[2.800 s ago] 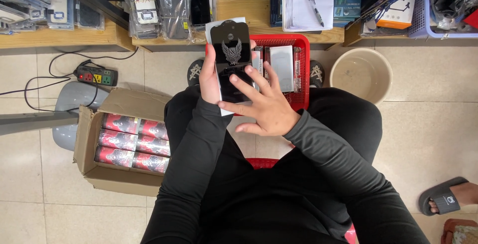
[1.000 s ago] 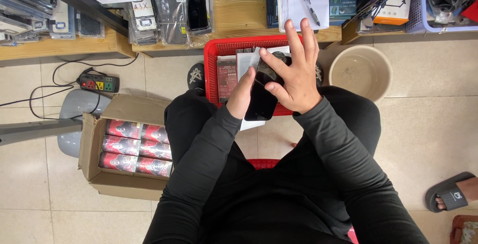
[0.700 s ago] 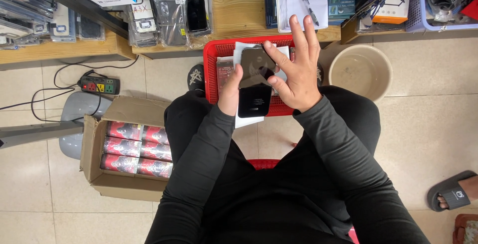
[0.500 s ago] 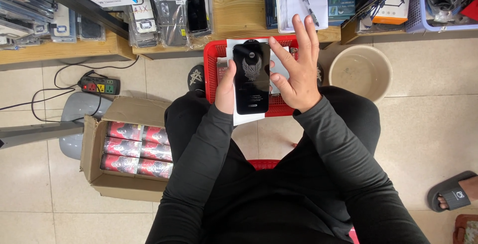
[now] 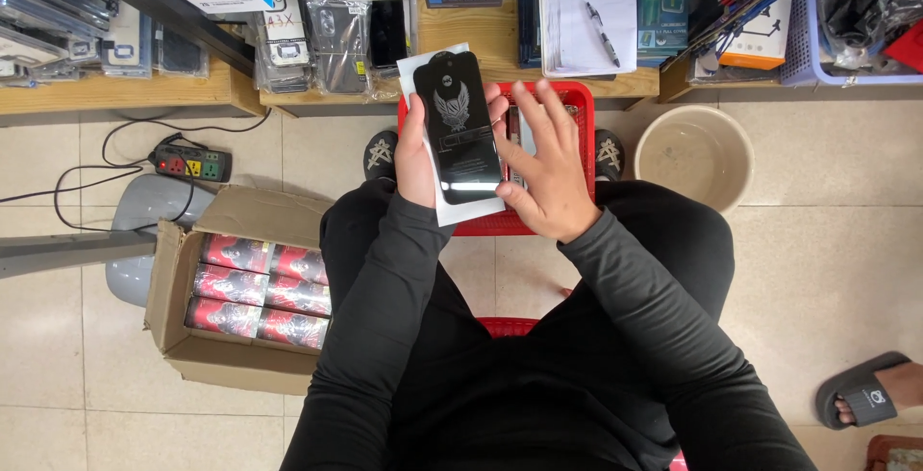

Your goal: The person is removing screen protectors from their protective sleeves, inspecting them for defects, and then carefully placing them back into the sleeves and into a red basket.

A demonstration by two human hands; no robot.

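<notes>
My left hand holds a flat black phone-shaped sheet with a winged emblem, laid over a white backing card. The sheet stands upright in front of my chest. My right hand rests against the right edge of the sheet and card, fingers spread and pointing up. Behind both hands a red plastic basket sits on the floor between my feet. Both arms wear black long sleeves.
An open cardboard box of red and black packs lies at my left. A beige round basin is at the right. A wooden shelf with packaged goods runs along the top. A power strip lies on the tiles. Another person's sandalled foot shows at the right edge.
The black sheet has been turned face up and flat onto the white card. Both hands have shifted slightly left and upward with it.
</notes>
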